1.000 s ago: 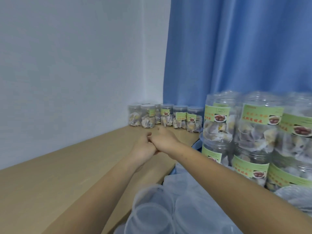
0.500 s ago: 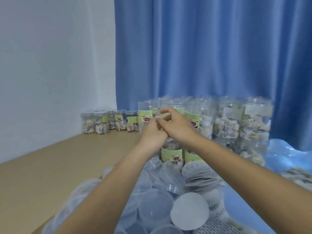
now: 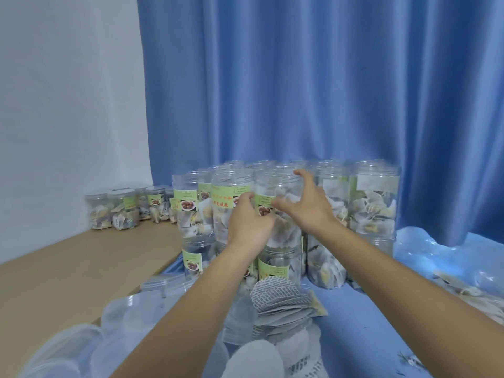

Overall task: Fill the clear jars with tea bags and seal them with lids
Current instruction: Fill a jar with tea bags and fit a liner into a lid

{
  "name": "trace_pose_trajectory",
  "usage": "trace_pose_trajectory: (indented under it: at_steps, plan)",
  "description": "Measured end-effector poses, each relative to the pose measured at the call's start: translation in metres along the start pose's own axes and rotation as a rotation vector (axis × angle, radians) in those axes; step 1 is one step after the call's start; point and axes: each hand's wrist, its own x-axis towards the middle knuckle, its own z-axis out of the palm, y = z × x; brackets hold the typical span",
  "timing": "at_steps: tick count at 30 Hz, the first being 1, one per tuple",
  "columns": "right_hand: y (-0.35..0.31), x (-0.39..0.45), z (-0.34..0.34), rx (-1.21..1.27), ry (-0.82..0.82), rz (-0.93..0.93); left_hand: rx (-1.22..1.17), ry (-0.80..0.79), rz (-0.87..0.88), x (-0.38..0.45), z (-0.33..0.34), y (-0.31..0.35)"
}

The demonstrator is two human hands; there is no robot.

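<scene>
Several clear jars with green labels, packed with tea bags, stand stacked two high in front of a blue curtain. My left hand point(image 3: 249, 222) reaches the front of one top-row jar point(image 3: 268, 197), its fingers curled near the label. My right hand point(image 3: 306, 204) is spread wide, thumb and fingers apart, just in front of that same jar's upper right side. Neither hand clearly holds anything. The top-row jars have no lids on. Clear lids point(image 3: 161, 285) and round paper liners point(image 3: 278, 298) lie in a heap below my arms.
A row of small lidded jars point(image 3: 117, 208) lines the white wall on the wooden tabletop point(image 3: 68, 274). A blue plastic sheet point(image 3: 409, 309) covers the right side, with loose tea bags point(image 3: 463, 290) at its far right.
The view has swung right from the wooden table corner to the jar stack. My hands were clasped together; they have now parted and reached forward to a top-row jar.
</scene>
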Motion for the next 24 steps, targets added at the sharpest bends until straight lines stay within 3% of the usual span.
trace_pose_trajectory:
  at_steps: [7,11,15,24]
  plan:
    - [0.005,-0.015,-0.009,0.009,0.066,-0.198,0.074,0.039,-0.015,-0.009,0.008,0.004]
    - [-0.002,-0.042,-0.033,0.074,0.118,-0.268,-0.031,0.028,-0.013,-0.028,0.007,0.017]
    - [-0.003,-0.074,-0.067,0.052,0.100,-0.227,-0.155,-0.053,-0.051,-0.060,0.016,0.024]
    - [0.066,-0.145,-0.101,0.034,-0.023,-0.021,-0.144,-0.208,-0.188,-0.129,0.080,-0.011]
